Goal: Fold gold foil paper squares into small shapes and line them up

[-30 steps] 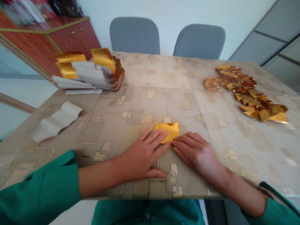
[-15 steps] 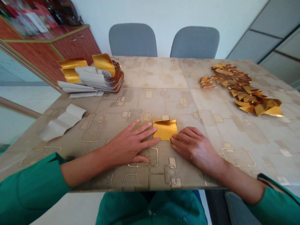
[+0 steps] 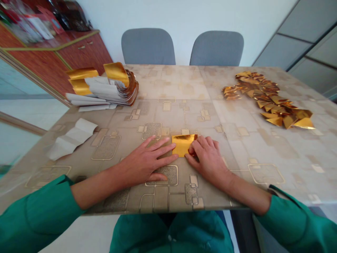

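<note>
A small folded sheet of gold foil paper (image 3: pixel 181 145) lies flat on the table in front of me, its top edge darker and creased. My left hand (image 3: pixel 146 161) rests on the table with fingers spread, the fingertips pressing on the paper's left edge. At the right edge, my right hand (image 3: pixel 209 159) has curled fingers and thumb closed on the paper's corner side. Those fingers hide part of that edge.
A thick stack of gold and white paper sheets (image 3: pixel 105 90) sits at the back left. Nearer lies a creased pale sheet (image 3: pixel 73 137). Folded gold foil pieces (image 3: pixel 273 100) are heaped at the back right. Two grey chairs (image 3: pixel 149 45) stand behind the patterned table (image 3: pixel 184 112).
My right hand has moved slightly left and up over the paper's right edge, its fingers curling more tightly there. My left hand stays in place.
</note>
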A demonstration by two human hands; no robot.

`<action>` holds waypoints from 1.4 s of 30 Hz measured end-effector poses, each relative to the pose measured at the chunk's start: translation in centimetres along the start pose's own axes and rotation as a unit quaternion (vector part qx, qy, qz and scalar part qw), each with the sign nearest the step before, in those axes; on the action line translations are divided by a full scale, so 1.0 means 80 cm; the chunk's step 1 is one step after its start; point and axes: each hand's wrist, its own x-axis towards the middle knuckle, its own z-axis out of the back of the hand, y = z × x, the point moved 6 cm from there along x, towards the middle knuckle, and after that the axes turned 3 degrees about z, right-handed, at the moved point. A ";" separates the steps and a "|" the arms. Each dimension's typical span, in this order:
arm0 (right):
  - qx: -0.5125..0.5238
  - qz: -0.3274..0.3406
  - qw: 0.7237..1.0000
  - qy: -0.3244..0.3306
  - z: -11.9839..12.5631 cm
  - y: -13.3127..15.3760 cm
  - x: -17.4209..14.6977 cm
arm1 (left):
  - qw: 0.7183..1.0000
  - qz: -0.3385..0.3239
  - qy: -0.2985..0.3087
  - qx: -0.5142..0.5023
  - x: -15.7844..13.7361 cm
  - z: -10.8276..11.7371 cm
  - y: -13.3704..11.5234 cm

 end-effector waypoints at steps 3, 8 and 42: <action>0.022 -0.025 0.999 0.003 0.003 -0.015 -0.012 | 1.000 0.001 0.003 -0.008 0.001 -0.001 0.001; 0.042 -0.032 0.999 -0.005 0.009 -0.033 -0.021 | 0.999 0.002 -0.004 -0.036 0.013 0.006 0.002; -0.010 0.240 0.970 0.035 0.020 0.003 0.013 | 0.987 0.024 -0.146 0.056 0.059 0.010 -0.017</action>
